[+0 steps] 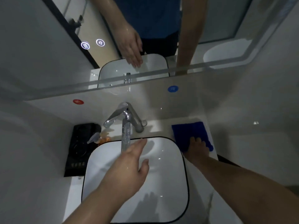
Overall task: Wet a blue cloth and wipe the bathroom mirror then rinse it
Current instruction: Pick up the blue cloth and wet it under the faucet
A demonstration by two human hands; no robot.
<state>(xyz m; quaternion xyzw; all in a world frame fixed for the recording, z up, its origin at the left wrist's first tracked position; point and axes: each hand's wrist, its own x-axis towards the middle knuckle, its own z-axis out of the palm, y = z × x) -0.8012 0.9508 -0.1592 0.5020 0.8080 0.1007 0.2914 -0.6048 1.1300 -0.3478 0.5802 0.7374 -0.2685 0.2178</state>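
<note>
A blue cloth (191, 133) lies flat on the white counter to the right of the sink (184, 183). My right hand (196, 148) rests on the cloth's near edge, fingers laid over it. Over the basin my left hand (129, 167) is held flat with fingers apart, right beside the stream of water running from the chrome tap (127, 117). It holds nothing. The mirror (48, 38) fills the wall above and reflects both arms.
A black tray (80, 152) with small items stands left of the sink, beside an orange-topped object (103, 138). Red (78, 101) and blue (173, 88) round stickers mark the splashback. Two lit touch icons (93, 44) glow on the mirror.
</note>
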